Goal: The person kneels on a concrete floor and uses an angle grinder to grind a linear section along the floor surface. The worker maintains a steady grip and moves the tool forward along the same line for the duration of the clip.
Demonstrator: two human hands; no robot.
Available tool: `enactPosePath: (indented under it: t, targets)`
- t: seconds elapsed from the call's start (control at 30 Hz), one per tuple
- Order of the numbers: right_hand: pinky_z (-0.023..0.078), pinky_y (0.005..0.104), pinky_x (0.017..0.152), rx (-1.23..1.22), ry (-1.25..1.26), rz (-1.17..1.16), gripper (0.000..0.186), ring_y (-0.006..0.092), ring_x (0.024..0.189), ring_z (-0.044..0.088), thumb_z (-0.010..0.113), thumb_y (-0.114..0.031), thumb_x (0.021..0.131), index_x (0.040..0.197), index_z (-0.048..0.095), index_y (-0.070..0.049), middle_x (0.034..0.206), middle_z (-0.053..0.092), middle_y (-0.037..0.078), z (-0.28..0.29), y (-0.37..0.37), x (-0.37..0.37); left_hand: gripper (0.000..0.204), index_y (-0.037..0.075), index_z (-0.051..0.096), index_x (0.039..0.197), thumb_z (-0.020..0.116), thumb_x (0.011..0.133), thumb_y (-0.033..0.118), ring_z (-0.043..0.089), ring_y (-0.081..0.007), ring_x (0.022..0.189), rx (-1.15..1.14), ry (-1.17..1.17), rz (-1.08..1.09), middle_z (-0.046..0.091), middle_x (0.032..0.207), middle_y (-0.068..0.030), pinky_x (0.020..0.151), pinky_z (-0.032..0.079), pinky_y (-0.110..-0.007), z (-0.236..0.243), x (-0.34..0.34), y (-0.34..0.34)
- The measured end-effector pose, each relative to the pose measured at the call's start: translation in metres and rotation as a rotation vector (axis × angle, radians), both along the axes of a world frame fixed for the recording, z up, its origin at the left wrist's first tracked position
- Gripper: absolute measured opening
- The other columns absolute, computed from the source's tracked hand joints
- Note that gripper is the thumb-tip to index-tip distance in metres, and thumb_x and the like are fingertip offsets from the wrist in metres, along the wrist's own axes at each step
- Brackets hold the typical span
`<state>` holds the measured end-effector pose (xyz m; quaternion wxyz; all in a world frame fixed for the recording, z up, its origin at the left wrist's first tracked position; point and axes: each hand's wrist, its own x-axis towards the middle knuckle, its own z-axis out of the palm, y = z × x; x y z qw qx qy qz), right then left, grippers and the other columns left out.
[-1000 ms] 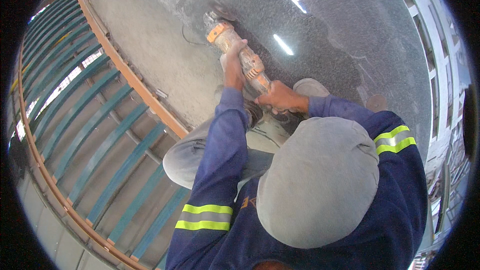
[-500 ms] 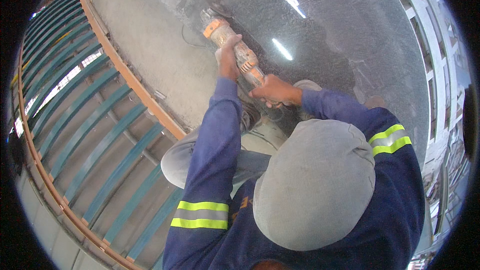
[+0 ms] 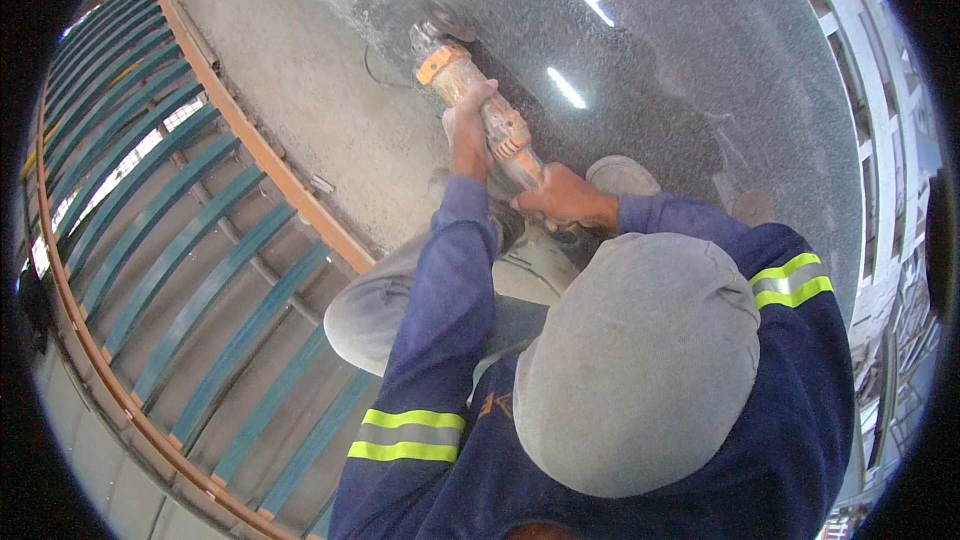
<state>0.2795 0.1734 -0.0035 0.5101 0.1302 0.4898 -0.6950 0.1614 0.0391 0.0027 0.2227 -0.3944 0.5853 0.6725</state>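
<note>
A dusty orange-and-grey angle grinder (image 3: 508, 130) slants across the upper middle, its metal head up and to the left. The grinding disc (image 3: 456, 26) lies at the surface of a dark, shiny, dusty slab (image 3: 640, 90); whether it touches cannot be made out. My left hand (image 3: 468, 128) is wrapped round the grinder's body, just behind its orange collar. Round the rear end of the grinder is closed my right hand (image 3: 566, 198), with its lower fingers partly hidden.
Left of the slab runs a pale, dusty strip (image 3: 320, 110), then an orange-edged rack of green slats (image 3: 200, 240). A brownish round disc (image 3: 753, 208) and a pale rounded thing (image 3: 622, 177) lie right of my hands. A grey cap (image 3: 640, 370) covers the lower middle.
The grinder and both hands have shifted slightly right and nearer to me. More of the pale rounded thing and the brownish disc shows. Both hands keep their grip.
</note>
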Motion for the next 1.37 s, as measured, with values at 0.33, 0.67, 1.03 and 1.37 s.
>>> enactPosePath:
  t: [0.33,0.67,1.03,1.37]
  targets:
    - [0.039,0.0289,0.037,-0.068,-0.067,-0.070,0.034,0.0115,0.047,0.054,0.077,-0.027,0.081,0.087,0.060,0.003,0.067,0.057,0.004,-0.004,-0.007,-0.005,0.034,-0.004,0.059,0.101,0.073,0.076,0.015,0.062,-0.0221,0.060,0.046,0.022,0.018,0.060,0.079,-0.0098,0.054,0.055,-0.037,-0.019,-0.006,-0.009]
    - [0.042,0.0311,0.038,0.011,-0.064,0.020,0.033,0.0135,0.046,0.057,0.076,-0.028,0.083,0.083,0.063,0.003,0.064,0.062,0.007,0.017,0.003,-0.010,0.032,-0.001,0.056,0.101,0.072,0.078,0.015,0.063,-0.0234,0.058,0.052,-0.027,0.016,0.059,0.078,-0.0102,0.054,0.055,-0.037,-0.015,-0.005,-0.012]
    - [0.040,0.0270,0.037,-0.011,-0.046,0.025,0.032,0.0101,0.045,0.055,0.075,-0.026,0.085,0.087,0.059,0.002,0.063,0.060,0.005,0.008,0.002,-0.004,0.035,-0.001,0.055,0.105,0.072,0.080,0.017,0.065,-0.0238,0.066,0.017,-0.005,0.002,0.059,0.082,-0.0107,0.059,0.057,-0.038,0.006,-0.003,-0.001]
    - [0.038,0.0288,0.034,-0.070,-0.080,-0.057,0.030,0.0139,0.043,0.054,0.075,-0.024,0.084,0.086,0.059,0.002,0.062,0.057,0.006,0.006,0.000,-0.007,0.036,0.002,0.057,0.108,0.072,0.080,0.017,0.066,-0.0263,0.066,0.041,0.022,-0.052,0.062,0.084,-0.0127,0.061,0.058,-0.042,-0.023,-0.001,-0.017]
